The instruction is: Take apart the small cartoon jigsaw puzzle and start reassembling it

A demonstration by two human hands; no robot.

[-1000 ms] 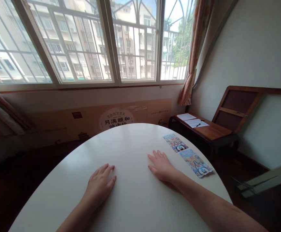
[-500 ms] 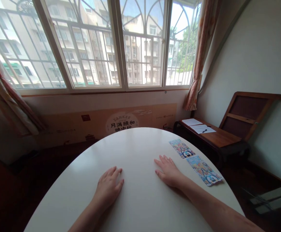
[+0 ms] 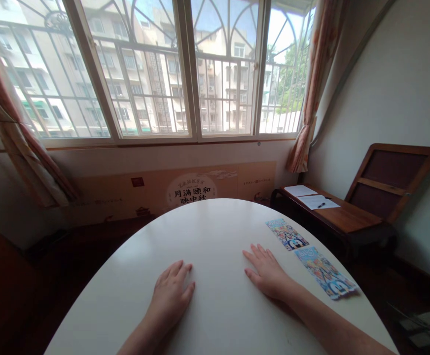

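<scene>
Papers [image 3: 301, 191] on bench [image 3: 351, 220] beyond table [image 3: 217, 296]

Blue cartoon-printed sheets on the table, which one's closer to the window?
The farther sheet, upper left of the pair; the other sheet, with a ragged near edge, lies lower right, nearer the camera.

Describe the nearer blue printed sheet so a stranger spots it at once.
Find the big white table with the curved edge. On its right side, past the right hand, the nearer printed sheet lies close to the rim, blue with a busy colourful print. Unlike the farther printed sheet, it sits closer to the viewer, and its near end looks wavy.
</scene>
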